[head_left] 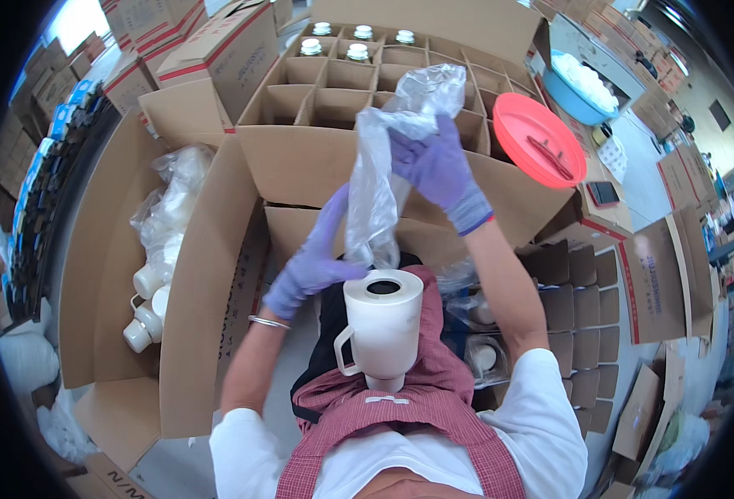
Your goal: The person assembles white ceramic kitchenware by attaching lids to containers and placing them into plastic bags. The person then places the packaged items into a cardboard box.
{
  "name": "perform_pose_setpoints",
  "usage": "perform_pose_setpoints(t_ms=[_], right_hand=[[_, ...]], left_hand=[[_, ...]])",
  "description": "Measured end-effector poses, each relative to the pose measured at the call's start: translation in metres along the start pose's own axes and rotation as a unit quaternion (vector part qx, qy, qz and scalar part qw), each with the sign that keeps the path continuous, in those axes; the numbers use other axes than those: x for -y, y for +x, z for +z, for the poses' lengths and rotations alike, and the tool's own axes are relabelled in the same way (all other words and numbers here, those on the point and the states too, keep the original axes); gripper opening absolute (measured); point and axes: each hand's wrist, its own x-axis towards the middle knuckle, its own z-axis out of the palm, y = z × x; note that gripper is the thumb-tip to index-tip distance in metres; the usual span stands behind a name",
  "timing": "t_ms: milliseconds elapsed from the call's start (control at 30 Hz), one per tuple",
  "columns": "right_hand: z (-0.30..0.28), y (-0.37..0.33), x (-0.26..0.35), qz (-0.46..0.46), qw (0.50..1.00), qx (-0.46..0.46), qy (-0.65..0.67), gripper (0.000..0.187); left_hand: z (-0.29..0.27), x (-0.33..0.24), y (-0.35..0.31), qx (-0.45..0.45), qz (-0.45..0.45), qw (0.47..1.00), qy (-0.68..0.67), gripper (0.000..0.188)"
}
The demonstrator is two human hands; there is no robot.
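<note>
A clear plastic bag (373,195), long and crumpled, hangs upright in front of me between my hands. My right hand (443,173), in a purple glove, holds the bag near its upper part; some fingertips are hidden by the film. My left hand (315,259), also gloved in purple, rests along the bag's lower left side with its fingers stretched and thumb apart. Below the bag, a white tumbler (386,328) with a side handle and a dark round opening in its top stands upright on my lap, touched by neither hand's grip.
Ahead is a divided carton (333,100) with several bottles in its far cells. A red plastic lid (521,125) lies on its right edge. At left, an open carton (209,316) holds bagged white tumblers (144,326). Cardboard dividers (583,316) stand at right; a blue basin (579,91) is beyond.
</note>
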Motion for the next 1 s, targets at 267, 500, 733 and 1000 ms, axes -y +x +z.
perform_pose_setpoints(t_ms=[267, 500, 733, 1000], right_hand=[[-0.029, -0.067, -0.074, -0.258, 0.593, 0.044, -0.762, 0.085], [-0.125, -0.145, -0.124, -0.161, 0.545, -0.269, -0.777, 0.033], [-0.061, -0.271, -0.194, -0.349, 0.571, -0.053, -0.741, 0.03], [-0.051, -0.345, -0.182, -0.168, 0.643, 0.001, -0.747, 0.064]], left_hand=[[0.045, 0.066, 0.015, -0.11, 0.024, 0.978, 0.177, 0.033], [0.034, 0.095, -0.066, -0.226, -0.135, 0.954, -0.143, 0.038], [0.085, 0.056, -0.167, -0.225, 0.074, 0.929, 0.283, 0.047], [0.124, 0.019, -0.122, -0.289, -0.075, 0.954, 0.011, 0.053]])
